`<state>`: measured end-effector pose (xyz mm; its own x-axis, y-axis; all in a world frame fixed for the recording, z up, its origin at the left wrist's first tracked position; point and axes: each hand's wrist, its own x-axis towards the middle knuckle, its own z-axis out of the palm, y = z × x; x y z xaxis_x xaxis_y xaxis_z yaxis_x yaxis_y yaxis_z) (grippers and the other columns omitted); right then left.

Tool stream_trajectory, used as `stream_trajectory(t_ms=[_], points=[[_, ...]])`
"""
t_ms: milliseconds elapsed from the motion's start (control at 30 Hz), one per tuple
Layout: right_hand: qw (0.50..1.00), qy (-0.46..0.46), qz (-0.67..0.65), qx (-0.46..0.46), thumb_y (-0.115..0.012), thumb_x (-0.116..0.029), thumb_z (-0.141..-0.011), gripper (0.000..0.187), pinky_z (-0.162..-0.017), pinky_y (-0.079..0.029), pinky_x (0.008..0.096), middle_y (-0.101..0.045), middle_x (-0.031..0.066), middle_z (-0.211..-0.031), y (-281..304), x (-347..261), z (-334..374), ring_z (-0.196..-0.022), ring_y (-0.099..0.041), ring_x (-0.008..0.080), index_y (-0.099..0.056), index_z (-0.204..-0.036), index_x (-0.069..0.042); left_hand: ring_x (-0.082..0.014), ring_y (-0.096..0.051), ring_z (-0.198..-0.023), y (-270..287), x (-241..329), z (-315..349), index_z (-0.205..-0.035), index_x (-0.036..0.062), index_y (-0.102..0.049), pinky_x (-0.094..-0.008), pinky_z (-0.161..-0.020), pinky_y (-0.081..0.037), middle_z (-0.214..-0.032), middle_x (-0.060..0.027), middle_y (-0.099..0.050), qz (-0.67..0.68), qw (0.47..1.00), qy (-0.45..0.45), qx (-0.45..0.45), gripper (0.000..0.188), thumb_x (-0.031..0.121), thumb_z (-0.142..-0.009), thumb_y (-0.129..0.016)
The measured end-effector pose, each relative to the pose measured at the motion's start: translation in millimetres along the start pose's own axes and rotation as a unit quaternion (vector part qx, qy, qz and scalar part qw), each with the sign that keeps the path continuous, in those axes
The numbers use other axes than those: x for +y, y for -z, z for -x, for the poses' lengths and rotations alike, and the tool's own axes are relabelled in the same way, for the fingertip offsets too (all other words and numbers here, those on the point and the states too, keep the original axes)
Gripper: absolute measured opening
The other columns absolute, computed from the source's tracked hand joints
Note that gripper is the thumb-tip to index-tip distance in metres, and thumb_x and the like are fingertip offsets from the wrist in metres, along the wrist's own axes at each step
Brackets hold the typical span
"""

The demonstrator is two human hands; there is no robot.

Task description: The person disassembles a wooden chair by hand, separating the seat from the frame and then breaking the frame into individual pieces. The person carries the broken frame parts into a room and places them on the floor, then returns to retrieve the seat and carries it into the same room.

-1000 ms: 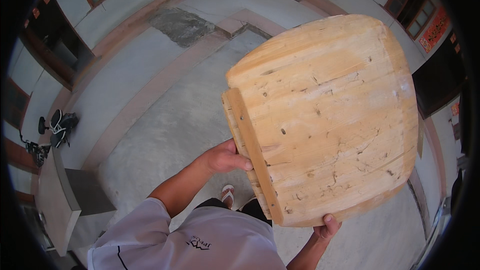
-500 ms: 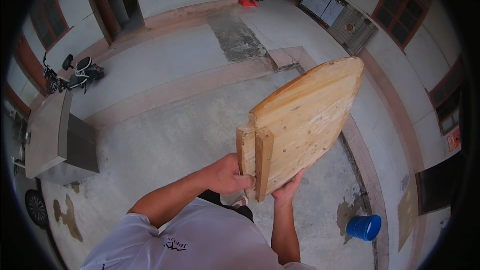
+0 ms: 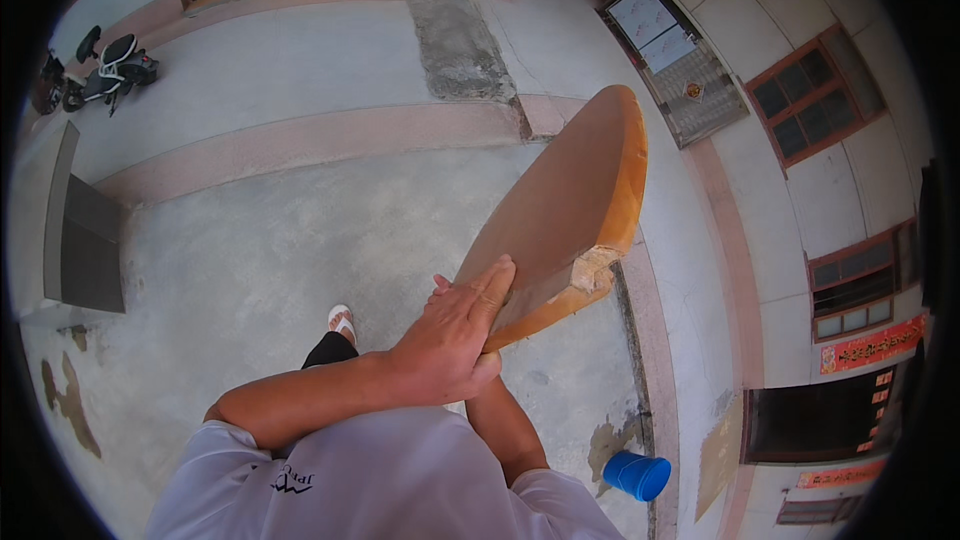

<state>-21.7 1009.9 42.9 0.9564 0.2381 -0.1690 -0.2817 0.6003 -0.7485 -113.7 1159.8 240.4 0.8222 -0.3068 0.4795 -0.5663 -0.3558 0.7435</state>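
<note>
A thick wooden board (image 3: 560, 200) with a rounded far end is tilted up in front of me. Its brown, smoother face and pale edge show, with a rough, chipped notch at the near right corner. My left hand (image 3: 455, 330) grips the near end, fingers laid over the brown face and thumb at the lower edge. Behind it, my right hand (image 3: 440, 285) is mostly hidden; only fingertips show beside the board's left edge, and its forearm passes under my left wrist. The board's other face, with the battens, is turned out of sight.
A blue bucket (image 3: 637, 476) stands at the lower right beside a wet patch. To the left are a grey metal box-like cabinet (image 3: 85, 245) and a parked scooter (image 3: 115, 70). A raised pink-edged step (image 3: 330, 145) crosses the concrete yard; walls with windows line the right.
The board has been turned over, from its pale battened face to its brown face. My left hand has shifted onto that face, and my right hand has passed behind it. My view has turned rightward.
</note>
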Motion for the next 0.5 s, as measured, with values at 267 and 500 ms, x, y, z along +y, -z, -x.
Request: stream_trajectory(t_ms=[267, 500], points=[[0.998, -0.059, 0.016, 0.001, -0.037, -0.06, -0.1, 0.071, -0.1, -0.048, 0.0421, -0.051, 0.012, -0.144, -105.1, -18.4, -96.2, -0.125, -0.054, 0.0285, -0.039, -0.149, -0.008, -0.0467, -0.05, -0.122, 98.2, -33.1, -78.2, -0.145, -0.0156, -0.024, -0.0484, -0.102, -0.041, -0.146, -0.0363, -0.034, -0.088, 0.988, -0.077, 0.099, 0.086, 0.01, -0.073, -0.064], [0.991, -0.132, 0.021, -0.016, -0.037, -0.057, -0.102, 0.069, -0.099, -0.049, 0.0409, -0.051, 0.0126, -0.143, -180.4, -52.2, -206.5, -0.124, -0.055, 0.0278, -0.039, -0.149, -0.007, -0.0405, -0.06, -0.108, 193.6, -101.5, -144.8, -0.145, -0.0081, -0.03, -0.0449, -0.094, -0.046, -0.127, -0.0274, -0.054, 0.011, 0.993, 0.067, 0.092, 0.079, 0.014, -0.078, -0.065]])
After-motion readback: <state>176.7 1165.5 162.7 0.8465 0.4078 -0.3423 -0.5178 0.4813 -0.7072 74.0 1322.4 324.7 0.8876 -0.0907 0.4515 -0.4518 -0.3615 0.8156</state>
